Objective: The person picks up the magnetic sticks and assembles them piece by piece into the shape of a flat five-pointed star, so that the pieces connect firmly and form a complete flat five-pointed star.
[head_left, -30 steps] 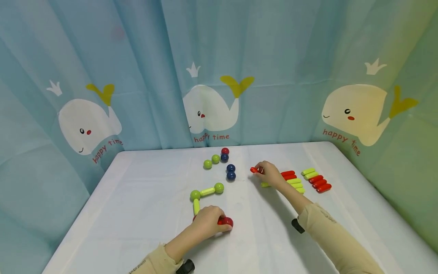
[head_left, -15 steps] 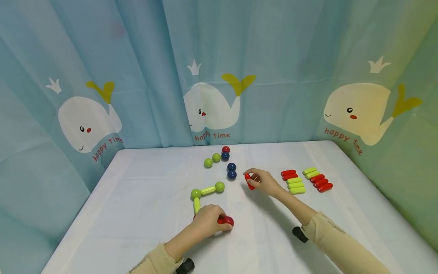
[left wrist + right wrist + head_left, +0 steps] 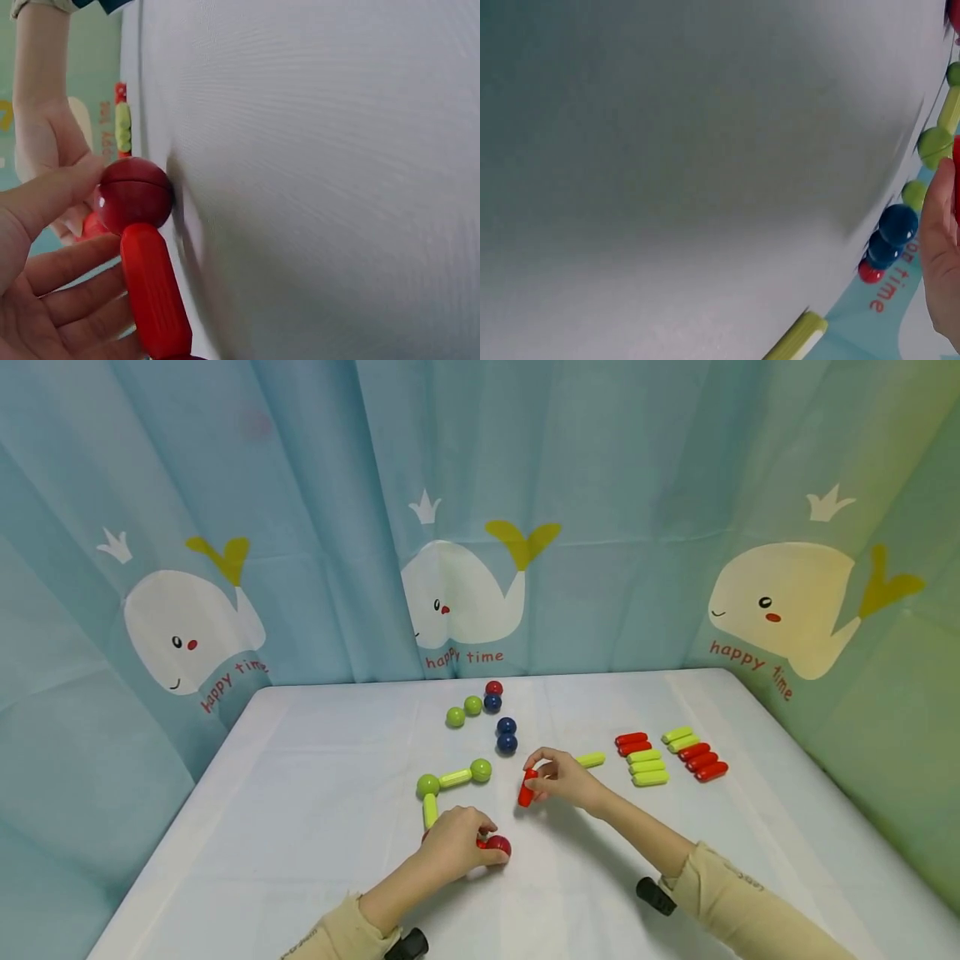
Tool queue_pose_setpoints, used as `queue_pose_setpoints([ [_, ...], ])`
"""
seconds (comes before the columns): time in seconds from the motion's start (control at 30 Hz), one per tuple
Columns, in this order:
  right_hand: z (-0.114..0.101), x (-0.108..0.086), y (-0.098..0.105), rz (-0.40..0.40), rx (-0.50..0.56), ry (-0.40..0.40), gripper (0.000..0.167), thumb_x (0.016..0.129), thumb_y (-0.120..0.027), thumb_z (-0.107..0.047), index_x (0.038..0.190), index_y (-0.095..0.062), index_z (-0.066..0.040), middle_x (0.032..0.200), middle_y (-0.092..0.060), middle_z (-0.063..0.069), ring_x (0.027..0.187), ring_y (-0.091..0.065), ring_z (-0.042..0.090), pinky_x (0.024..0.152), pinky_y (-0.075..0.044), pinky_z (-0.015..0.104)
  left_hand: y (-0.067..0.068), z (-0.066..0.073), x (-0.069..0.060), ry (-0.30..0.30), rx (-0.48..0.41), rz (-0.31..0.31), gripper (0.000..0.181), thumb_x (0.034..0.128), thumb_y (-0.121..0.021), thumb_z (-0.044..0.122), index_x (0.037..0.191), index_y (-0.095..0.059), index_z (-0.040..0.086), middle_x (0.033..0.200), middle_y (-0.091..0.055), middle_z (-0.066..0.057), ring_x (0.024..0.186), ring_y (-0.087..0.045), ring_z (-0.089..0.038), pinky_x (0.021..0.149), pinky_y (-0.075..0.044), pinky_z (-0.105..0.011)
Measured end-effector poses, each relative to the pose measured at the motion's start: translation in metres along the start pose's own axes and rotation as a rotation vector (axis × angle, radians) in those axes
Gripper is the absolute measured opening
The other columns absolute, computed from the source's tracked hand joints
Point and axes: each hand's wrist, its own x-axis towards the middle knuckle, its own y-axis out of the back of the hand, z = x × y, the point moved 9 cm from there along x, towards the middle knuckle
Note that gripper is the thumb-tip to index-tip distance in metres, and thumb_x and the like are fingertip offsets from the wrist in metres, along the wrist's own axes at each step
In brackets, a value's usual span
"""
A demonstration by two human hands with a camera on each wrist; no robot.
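My left hand holds the near end of a joined toy frame, its thumb on a red ball. In the left wrist view a red rod is plugged into that ball, with fingers behind it. Two green balls and yellow-green rods form the frame's far side and corner. Another red ball at the near left corner is mostly hidden by the hand. To the right, my right hand pinches a loose red rod by its upper part, tilted, apart from the frame.
Behind the frame lie two blue balls, two loose green balls, and a red ball beside another blue one. A yellow-green rod lies past the right hand. Several red and yellow-green rods sit in groups at the right.
My right hand has brought the red rod left and nearer, from beside the rod groups toward the frame. The rod has turned from lying level to steeply tilted. The left hand stays put.
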Motion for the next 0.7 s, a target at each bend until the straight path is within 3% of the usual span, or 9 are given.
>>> queue_pose_setpoints([
  [0.27,0.005,-0.003,-0.023,-0.142,0.136,-0.084,0.025,0.086,-0.057,0.001,0.106,-0.047,0.012,0.076,-0.062,0.001,0.071,-0.064,0.013,0.072,-0.057,0.034,0.002,0.002,-0.001,-0.039,-0.085,0.028,0.022,0.0708,-0.082,0.025,0.078,-0.074,0.007,0.071,-0.070,0.003,0.067,-0.056,-0.007,0.061,-0.042,-0.020],
  [0.5,0.007,-0.005,-0.041,-0.276,0.138,-0.101,0.020,0.087,-0.056,0.000,0.104,-0.049,0.008,0.073,-0.063,-0.001,0.070,-0.063,0.013,0.072,-0.056,0.029,0.002,0.001,0.000,-0.051,-0.126,0.033,0.020,0.0710,-0.082,0.024,0.076,-0.074,0.007,0.069,-0.070,0.002,0.063,-0.050,-0.004,0.058,-0.038,-0.018],
  [0.7,0.011,-0.006,-0.044,-0.299,0.192,-0.128,0.016,0.088,-0.055,0.001,0.102,-0.049,0.007,0.076,-0.067,0.001,0.070,-0.065,0.014,0.072,-0.057,0.031,0.001,0.000,-0.001,-0.050,-0.116,0.030,0.021,0.0712,-0.082,0.026,0.076,-0.074,0.007,0.069,-0.070,0.003,0.064,-0.050,-0.004,0.059,-0.038,-0.018],
])
